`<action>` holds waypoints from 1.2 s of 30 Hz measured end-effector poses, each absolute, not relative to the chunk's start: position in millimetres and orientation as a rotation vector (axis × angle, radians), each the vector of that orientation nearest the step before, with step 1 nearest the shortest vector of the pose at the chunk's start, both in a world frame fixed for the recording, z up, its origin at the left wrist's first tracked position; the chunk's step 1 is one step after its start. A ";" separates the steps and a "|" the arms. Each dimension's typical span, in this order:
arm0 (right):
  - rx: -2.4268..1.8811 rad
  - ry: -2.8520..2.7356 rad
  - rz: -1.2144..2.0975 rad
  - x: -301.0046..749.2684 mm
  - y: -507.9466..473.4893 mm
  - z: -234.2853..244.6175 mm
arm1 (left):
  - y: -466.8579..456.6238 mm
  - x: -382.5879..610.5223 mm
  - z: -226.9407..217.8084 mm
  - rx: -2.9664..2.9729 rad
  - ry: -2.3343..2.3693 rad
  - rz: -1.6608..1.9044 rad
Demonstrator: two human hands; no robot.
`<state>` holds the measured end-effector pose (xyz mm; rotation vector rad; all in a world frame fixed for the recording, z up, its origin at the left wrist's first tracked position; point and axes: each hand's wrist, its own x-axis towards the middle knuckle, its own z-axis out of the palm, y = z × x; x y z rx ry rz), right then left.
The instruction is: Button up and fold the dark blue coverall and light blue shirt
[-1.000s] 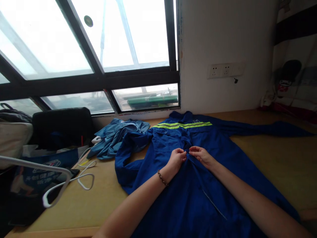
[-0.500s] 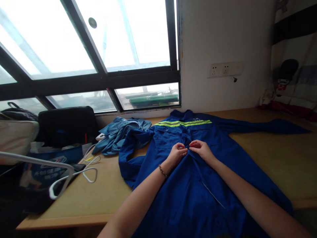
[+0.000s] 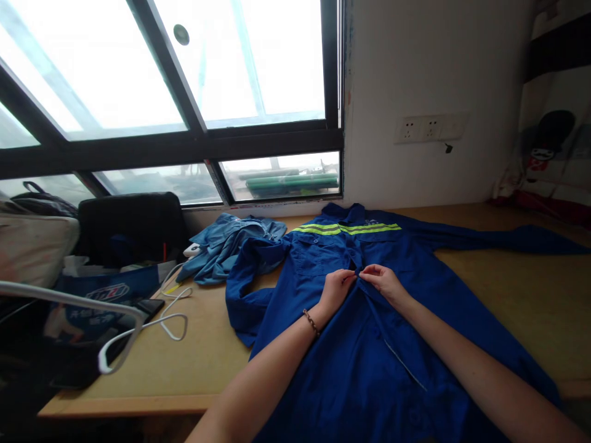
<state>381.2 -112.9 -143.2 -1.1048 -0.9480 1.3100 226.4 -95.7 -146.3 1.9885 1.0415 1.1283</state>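
Note:
A blue work jacket (image 3: pixel 318 344) with yellow-green reflective stripes across its chest lies spread out, collar toward the wall. My left hand (image 3: pixel 338 288) pinches the front placket at mid-chest; a bracelet circles that wrist. Right beside it, my right hand (image 3: pixel 382 283) pinches the facing edge of the same placket, fingertips almost touching the left ones. Whatever small part lies between the fingertips is hidden. Below the hands the front opening runs down, with a pale line along one edge. One sleeve is folded at the left, the other stretches out right.
Under the jacket is a wooden table (image 3: pixel 198 369). A lighter blue crumpled garment (image 3: pixel 217 246) lies at the back left, near a white cable (image 3: pixel 178 335). Bags and a black chair back (image 3: pixel 132 227) stand at the left. Behind are a window and a wall socket (image 3: pixel 431 128).
The view has shifted slightly, so the scene sits a little further right. My left fingers have closed in nearer to the right ones at the placket.

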 end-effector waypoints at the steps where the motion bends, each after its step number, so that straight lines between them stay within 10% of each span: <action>1: -1.102 -0.954 1.311 381.0 -113.1 -143.2 | -96.5 226.0 -145.6 2.003 1.062 1.120; 36: -1.768 -1.965 0.111 372.4 -129.5 -146.4 | -0.9 214.8 -156.6 2.639 1.482 0.397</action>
